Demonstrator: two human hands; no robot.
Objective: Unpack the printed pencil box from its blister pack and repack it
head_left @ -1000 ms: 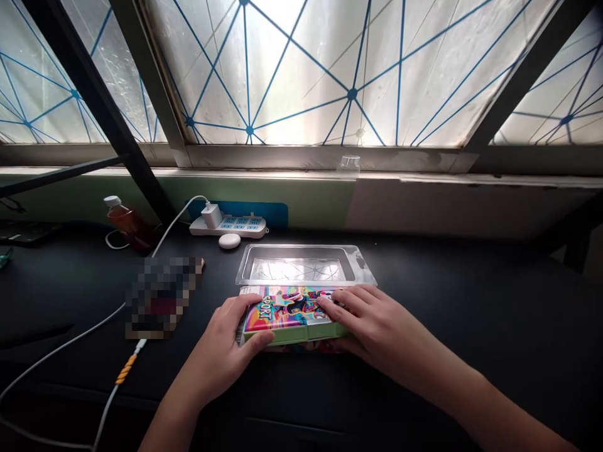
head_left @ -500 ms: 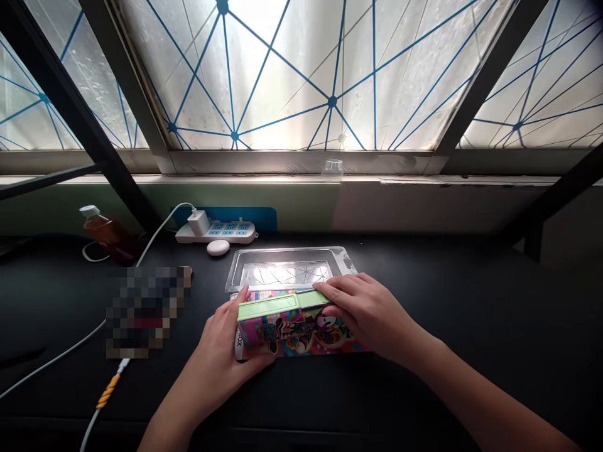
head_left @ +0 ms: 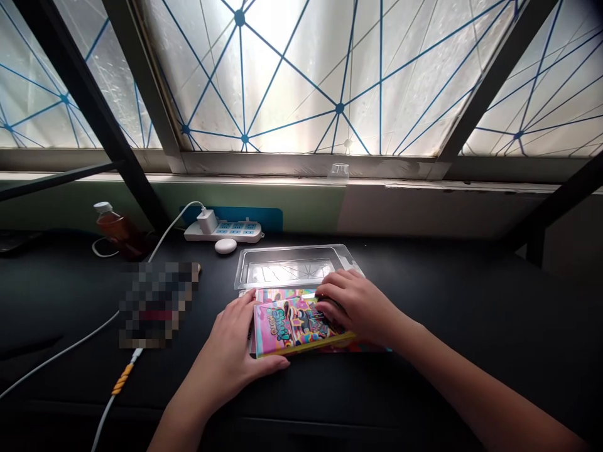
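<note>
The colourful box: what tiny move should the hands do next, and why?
Maybe straighten the colourful box a little: its near edge slants compared with the clear plastic tray beyond it, and the left hand and right hand are at its two ends.

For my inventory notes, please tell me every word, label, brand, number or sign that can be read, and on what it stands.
No text can be read with certainty.
Colourful box: stylised lettering on its top, too blurred to read.
Power strip: blue markings around the sockets, too small to read.
Pixelated device: any text on it cannot be read.
</note>
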